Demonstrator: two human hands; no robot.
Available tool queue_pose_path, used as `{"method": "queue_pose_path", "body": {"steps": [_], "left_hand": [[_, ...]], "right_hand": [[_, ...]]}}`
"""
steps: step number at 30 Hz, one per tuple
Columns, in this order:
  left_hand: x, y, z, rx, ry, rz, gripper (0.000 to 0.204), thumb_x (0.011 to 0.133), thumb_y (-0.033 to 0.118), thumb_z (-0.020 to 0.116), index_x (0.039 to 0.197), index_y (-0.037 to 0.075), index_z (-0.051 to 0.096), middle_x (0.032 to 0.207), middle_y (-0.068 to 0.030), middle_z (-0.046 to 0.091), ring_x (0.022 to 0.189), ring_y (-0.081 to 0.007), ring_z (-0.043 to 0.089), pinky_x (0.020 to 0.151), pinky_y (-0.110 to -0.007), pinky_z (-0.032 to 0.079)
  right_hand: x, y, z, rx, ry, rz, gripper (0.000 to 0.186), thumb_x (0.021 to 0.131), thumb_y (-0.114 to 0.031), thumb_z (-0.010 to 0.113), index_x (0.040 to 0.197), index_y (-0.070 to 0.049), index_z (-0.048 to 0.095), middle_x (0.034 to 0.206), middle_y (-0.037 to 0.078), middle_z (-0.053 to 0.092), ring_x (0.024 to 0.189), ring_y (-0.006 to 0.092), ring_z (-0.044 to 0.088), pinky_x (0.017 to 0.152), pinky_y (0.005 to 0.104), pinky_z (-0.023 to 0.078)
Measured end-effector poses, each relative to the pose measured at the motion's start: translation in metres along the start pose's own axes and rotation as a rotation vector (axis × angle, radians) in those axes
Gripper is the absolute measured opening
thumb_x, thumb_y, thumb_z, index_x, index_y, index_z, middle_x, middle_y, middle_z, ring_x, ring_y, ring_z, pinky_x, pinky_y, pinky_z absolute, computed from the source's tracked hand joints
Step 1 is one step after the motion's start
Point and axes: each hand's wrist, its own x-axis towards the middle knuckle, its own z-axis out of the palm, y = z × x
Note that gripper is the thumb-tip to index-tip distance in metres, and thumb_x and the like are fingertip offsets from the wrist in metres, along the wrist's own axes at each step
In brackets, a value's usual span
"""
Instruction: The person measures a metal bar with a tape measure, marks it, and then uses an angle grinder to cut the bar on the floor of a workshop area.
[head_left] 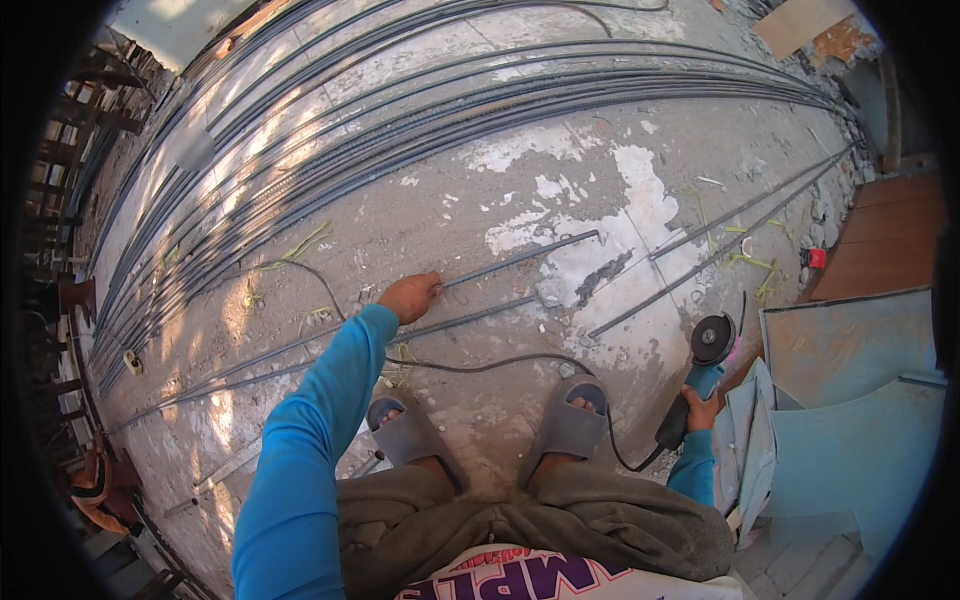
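Observation:
My left hand (410, 298) grips a thin steel rebar (520, 255) lying low over the dusty concrete, its far end near a pale white patch. A second rebar (480, 314) runs parallel just below it. My right hand (698, 410) is closed round the body of a corded angle grinder (713, 340), its guarded disc pointing away from me, held beside my right sandal (545, 440) at the right. The grinder's black cord (500, 360) loops across the floor between my feet and the bars.
Long rebar bundles (500, 92) curve across the far floor; two more bars (735, 225) lie at right. Bluish sheets (840, 460) and a brown board (890, 240) fill the right side, near a small red object (815, 258). Another person (100, 490) is at the lower left edge.

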Motion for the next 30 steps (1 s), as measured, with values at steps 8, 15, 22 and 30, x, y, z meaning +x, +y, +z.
{"method": "queue_pose_path", "body": {"steps": [8, 15, 22, 30], "left_hand": [[-0.096, -0.092, -0.02, 0.274, -0.066, -0.15, 0.018, 0.091, 0.018, 0.049, 0.102, 0.003, 0.052, 0.099, -0.023, 0.062, 0.093, -0.0419, 0.059, 0.081, -0.048, 0.047], [-0.116, -0.098, 0.002, 0.294, 0.009, 0.017, 0.015, 0.084, 0.013, 0.054, 0.095, 0.003, 0.052, 0.09, -0.02, 0.061, 0.086, -0.0392, 0.06, 0.076, -0.047, 0.048], [-0.138, -0.125, -0.011, 0.398, 0.133, 0.028, 0.011, 0.081, 0.011, 0.057, 0.09, 0.003, 0.056, 0.088, -0.0161, 0.06, 0.085, -0.0352, 0.06, 0.072, -0.045, 0.05], [-0.142, -0.14, -0.01, 0.421, 0.127, -0.025, 0.016, 0.081, 0.016, 0.061, 0.091, 0.004, 0.058, 0.092, -0.0158, 0.061, 0.087, -0.0351, 0.062, 0.073, -0.046, 0.05]], "right_hand": [[-0.019, -0.011, 0.014, 0.031, -0.025, 0.066, 0.059, 0.069, -0.023, 0.079, 0.115, 0.004, 0.054, 0.103, 0.011, 0.062, 0.09, 0.0209, 0.06, 0.084, 0.0329, 0.047], [-0.002, -0.012, 0.023, -0.027, -0.048, 0.118, 0.065, 0.067, -0.024, 0.08, 0.117, 0.007, 0.053, 0.103, 0.013, 0.063, 0.091, 0.0227, 0.06, 0.085, 0.0334, 0.047], [0.0, 0.003, 0.036, -0.041, -0.043, 0.09, 0.08, 0.068, -0.032, 0.079, 0.127, 0.009, 0.045, 0.117, 0.018, 0.058, 0.102, 0.0274, 0.058, 0.09, 0.0357, 0.045], [-0.005, 0.029, 0.049, 0.189, -0.126, 0.143, 0.078, 0.07, -0.034, 0.077, 0.128, 0.008, 0.044, 0.119, 0.016, 0.056, 0.106, 0.0244, 0.056, 0.092, 0.033, 0.044]]}}
